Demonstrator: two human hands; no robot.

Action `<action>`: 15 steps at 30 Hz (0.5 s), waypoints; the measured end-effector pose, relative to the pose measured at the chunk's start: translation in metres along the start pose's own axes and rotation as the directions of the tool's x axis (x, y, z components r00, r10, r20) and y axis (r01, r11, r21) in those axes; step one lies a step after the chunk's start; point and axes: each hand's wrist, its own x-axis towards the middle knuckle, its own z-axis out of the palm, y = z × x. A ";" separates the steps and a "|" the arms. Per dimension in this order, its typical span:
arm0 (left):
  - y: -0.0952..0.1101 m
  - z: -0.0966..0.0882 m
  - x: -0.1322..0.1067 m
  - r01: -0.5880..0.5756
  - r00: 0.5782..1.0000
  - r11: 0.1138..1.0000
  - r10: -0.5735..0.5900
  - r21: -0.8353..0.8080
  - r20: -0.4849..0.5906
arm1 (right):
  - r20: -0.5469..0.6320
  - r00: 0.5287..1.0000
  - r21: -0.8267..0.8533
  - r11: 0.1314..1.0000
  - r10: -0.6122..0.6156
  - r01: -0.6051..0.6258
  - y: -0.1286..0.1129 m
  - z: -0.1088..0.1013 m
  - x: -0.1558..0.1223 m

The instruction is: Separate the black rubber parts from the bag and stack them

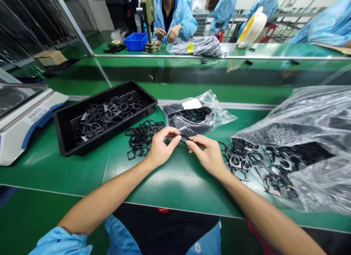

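My left hand (163,145) and my right hand (207,152) meet over the middle of the green table, each pinching one end of a small black plastic part (185,137). Fingers cover much of that part, so its full shape is hidden. Left of my left hand lies a loose pile of black ring-shaped parts (139,138). Just beyond my hands rests a clear bag (192,116) of black parts with a white label. To the right of my right hand, more black ring-shaped parts (238,163) spill from a large clear plastic bag (309,116).
A black tray (109,134) of similar parts stands at the left, beside a white and blue device (27,127). Behind a metal rail, a co-worker (175,21) sits at another green bench with a blue bin (136,41), a press (149,21) and a bagged bundle (196,46).
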 end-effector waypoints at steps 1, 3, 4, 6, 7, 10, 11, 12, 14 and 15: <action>0.000 0.000 0.000 0.008 1.000 1.000 -0.008 -0.007 -0.001 | 0.002 1.000 -0.011 1.000 -0.014 0.014 0.000 0.000 0.000; 0.001 0.000 0.000 0.016 1.000 1.000 -0.016 -0.020 0.002 | 0.008 0.999 -0.032 0.999 -0.038 0.038 0.000 -0.001 0.001; 0.001 0.000 0.001 0.018 1.000 1.000 -0.017 -0.024 0.011 | 0.011 0.999 -0.047 0.998 -0.050 0.050 0.000 -0.001 0.001; 0.001 0.000 0.002 0.010 0.999 1.000 -0.009 -0.023 0.037 | 0.013 0.998 -0.080 0.994 -0.069 0.070 -0.001 -0.001 0.001; 0.001 -0.001 0.002 0.001 0.999 1.000 0.000 -0.021 0.047 | 0.009 0.997 -0.096 0.992 -0.075 0.076 -0.001 -0.001 0.001; 0.002 -0.003 0.004 -0.033 0.998 0.999 0.033 -0.012 0.047 | -0.010 0.998 -0.112 0.991 -0.069 0.067 0.000 -0.001 0.001; 0.003 -0.003 0.004 -0.048 0.998 0.999 0.048 -0.005 0.043 | -0.016 0.998 -0.104 0.993 -0.058 0.056 0.000 -0.001 0.001; 0.003 -0.004 0.004 -0.065 0.997 0.998 0.065 0.007 0.041 | -0.016 0.999 -0.090 0.995 -0.042 0.041 0.000 -0.001 0.001; 0.005 -0.004 0.004 -0.112 0.993 0.993 0.110 0.042 0.044 | -0.007 1.000 -0.046 0.999 0.000 0.000 -0.001 -0.001 0.001; 0.006 -0.004 0.004 -0.132 0.990 0.990 0.129 0.058 0.049 | 0.004 1.000 -0.019 0.999 0.027 -0.027 -0.001 -0.002 0.001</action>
